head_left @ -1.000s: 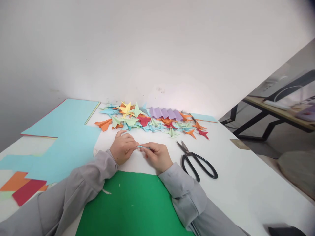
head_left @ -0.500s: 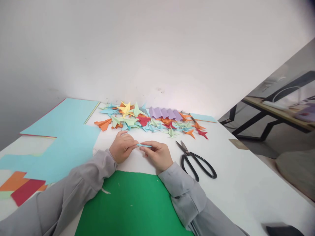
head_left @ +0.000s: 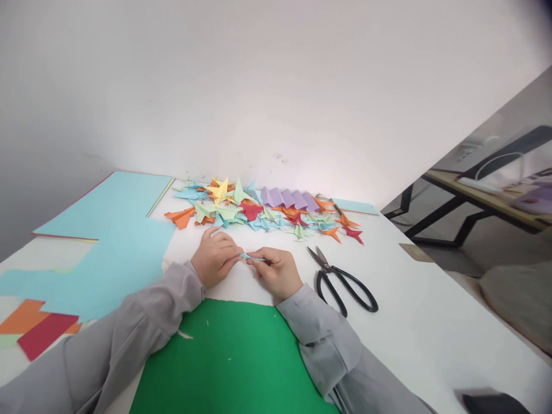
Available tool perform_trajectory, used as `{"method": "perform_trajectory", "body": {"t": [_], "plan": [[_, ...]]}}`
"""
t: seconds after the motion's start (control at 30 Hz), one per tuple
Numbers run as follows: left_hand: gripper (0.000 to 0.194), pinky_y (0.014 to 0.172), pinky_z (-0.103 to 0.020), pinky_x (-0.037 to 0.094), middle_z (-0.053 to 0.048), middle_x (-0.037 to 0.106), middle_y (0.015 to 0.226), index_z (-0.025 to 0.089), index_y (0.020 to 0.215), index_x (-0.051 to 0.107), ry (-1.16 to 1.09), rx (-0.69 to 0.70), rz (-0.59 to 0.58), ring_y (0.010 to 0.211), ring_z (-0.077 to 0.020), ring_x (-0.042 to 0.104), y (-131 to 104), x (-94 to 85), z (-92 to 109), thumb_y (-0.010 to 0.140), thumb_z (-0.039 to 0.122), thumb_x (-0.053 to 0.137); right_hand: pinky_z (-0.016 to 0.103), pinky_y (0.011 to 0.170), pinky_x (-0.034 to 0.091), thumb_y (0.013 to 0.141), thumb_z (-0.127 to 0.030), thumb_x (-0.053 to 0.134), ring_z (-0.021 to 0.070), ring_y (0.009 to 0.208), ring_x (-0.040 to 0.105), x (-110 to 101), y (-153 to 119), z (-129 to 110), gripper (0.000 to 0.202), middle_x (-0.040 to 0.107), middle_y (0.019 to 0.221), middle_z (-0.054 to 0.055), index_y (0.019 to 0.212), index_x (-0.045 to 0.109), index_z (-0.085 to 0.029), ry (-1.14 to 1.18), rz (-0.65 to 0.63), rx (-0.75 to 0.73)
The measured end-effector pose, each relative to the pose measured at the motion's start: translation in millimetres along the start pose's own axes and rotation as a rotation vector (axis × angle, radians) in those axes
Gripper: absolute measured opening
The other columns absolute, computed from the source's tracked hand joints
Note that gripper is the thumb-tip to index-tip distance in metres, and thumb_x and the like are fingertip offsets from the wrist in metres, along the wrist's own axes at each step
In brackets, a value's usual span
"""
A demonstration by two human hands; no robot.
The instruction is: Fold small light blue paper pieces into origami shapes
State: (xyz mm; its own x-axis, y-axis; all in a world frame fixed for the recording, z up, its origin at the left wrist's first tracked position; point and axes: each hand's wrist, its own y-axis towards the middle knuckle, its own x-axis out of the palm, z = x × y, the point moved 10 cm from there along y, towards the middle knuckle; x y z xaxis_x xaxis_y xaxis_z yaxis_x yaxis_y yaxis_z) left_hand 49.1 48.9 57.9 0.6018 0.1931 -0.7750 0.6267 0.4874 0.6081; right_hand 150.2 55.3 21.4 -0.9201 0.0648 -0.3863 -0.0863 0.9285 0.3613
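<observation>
A small folded strip of light-blue paper is held edge-on between my two hands, above the white tabletop. My left hand pinches its left end between thumb and forefinger. At the other end, my right hand grips the paper with thumb and fingers. Part of the fold is hidden by my fingertips. Just below my hands lies a green sheet, with tiny paper scraps on it. Black-handled scissors rest to the right of my right hand, blades apart and pointing away.
Several small folded paper planes in many colours lie along the wall, with a purple pleated paper among them. Light-blue sheets spread on the left, near red and orange pieces. A black object sits at the lower right.
The blue paper has tilted slightly, its right end now lower, and my right thumb and fingers have shifted a little on it. The rest stays in place.
</observation>
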Motion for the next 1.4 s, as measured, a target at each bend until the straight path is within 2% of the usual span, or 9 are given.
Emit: {"method": "perform_trajectory", "body": {"t": [0.13,0.27,0.53,0.7,0.83,0.97,1.13,1.27,1.4], "plan": [[0.02,0.097,-0.053,0.016,-0.002,0.067,0.093,0.026,0.09,0.063,0.081,0.052,0.054,0.097,-0.0223,0.053,-0.1,-8.5,12.1,0.077,0.018,0.05,0.023,0.05,0.042,0.075,-0.024,0.055,0.0125,0.049,0.055,1.8,-1.6,-14.5,0.014,0.063,0.053,0.0,0.071,0.068,-0.02,-0.192,-0.008,-0.129],[0.022,0.099,-0.053,0.017,0.0,0.068,0.081,0.025,0.082,0.064,0.11,0.097,0.077,0.091,-0.0194,0.056,-0.4,-10.2,20.0,0.078,0.013,0.046,0.022,0.051,0.04,0.077,-0.026,0.053,0.0126,0.052,0.054,4.2,-2.4,-18.4,0.016,0.062,0.054,0.001,0.071,0.066,-0.019,-0.252,-0.023,-0.163],[0.02,0.098,-0.049,0.019,0.001,0.068,0.073,0.022,0.079,0.061,0.144,0.116,0.104,0.087,-0.0187,0.057,-0.3,-9.8,21.5,0.079,0.012,0.045,0.022,0.049,0.039,0.079,-0.025,0.05,0.0117,0.049,0.05,5.2,-2.9,-24.2,0.02,0.056,0.05,0.0,0.067,0.064,-0.017,-0.267,-0.03,-0.196],[0.018,0.094,-0.045,0.024,0.001,0.067,0.07,0.021,0.078,0.06,0.148,0.077,0.106,0.079,-0.0167,0.057,2.2,-14.0,16.9,0.08,0.012,0.044,0.024,0.049,0.043,0.073,-0.028,0.059,0.011,0.047,0.051,-3.6,-0.9,-13.0,0.012,0.066,0.066,0.003,0.077,0.067,-0.019,-0.139,0.062,-0.105],[0.015,0.093,-0.044,0.025,0.0,0.066,0.071,0.02,0.079,0.06,0.129,0.015,0.123,0.076,-0.0165,0.055,1.2,-16.4,7.5,0.08,0.015,0.046,0.024,0.044,0.044,0.068,-0.028,0.063,0.01,0.04,0.05,-11.8,-0.4,-2.1,0.014,0.066,0.062,0.003,0.078,0.068,-0.017,-0.015,0.143,-0.017],[0.013,0.093,-0.045,0.024,-0.001,0.065,0.072,0.02,0.081,0.06,0.097,-0.01,0.105,0.077,-0.0172,0.053,-0.4,-13.9,3.5,0.079,0.018,0.048,0.022,0.042,0.044,0.069,-0.024,0.061,0.0096,0.04,0.052,-10.1,0.8,2.9,0.01,0.065,0.061,0.002,0.07,0.068,-0.018,0.125,0.124,0.025],[0.018,0.09,-0.042,0.028,-0.001,0.062,0.07,0.021,0.091,0.062,-0.021,0.008,0.091,0.074,-0.0158,0.052,-0.4,-12.2,6.9,0.078,0.022,0.049,0.02,0.039,0.043,0.065,-0.025,0.065,0.0082,0.037,0.051,-7.9,1.0,8.8,0.009,0.064,0.056,0.0,0.071,0.068,-0.018,0.276,0.112,0.093],[0.015,0.087,-0.039,0.03,0.0,0.062,0.066,0.02,0.083,0.064,-0.088,-0.02,0.077,0.071,-0.0138,0.053,1.2,-10.0,3.6,0.081,0.024,0.049,0.019,0.039,0.043,0.064,-0.024,0.066,0.0073,0.037,0.051,-3.7,1.2,8.5,0.007,0.064,0.056,-0.001,0.067,0.067,-0.018,0.339,0.07,0.111],[0.016,0.077,-0.034,0.034,0.0,0.063,0.063,0.02,0.076,0.064,-0.082,-0.028,0.088,0.069,-0.0139,0.052,2.8,-9.9,0.7,0.081,0.025,0.05,0.02,0.039,0.044,0.064,-0.025,0.067,0.0079,0.037,0.052,-1.4,1.6,9.4,0.008,0.065,0.056,0.0,0.067,0.066,-0.018,0.36,0.047,0.123]]}}
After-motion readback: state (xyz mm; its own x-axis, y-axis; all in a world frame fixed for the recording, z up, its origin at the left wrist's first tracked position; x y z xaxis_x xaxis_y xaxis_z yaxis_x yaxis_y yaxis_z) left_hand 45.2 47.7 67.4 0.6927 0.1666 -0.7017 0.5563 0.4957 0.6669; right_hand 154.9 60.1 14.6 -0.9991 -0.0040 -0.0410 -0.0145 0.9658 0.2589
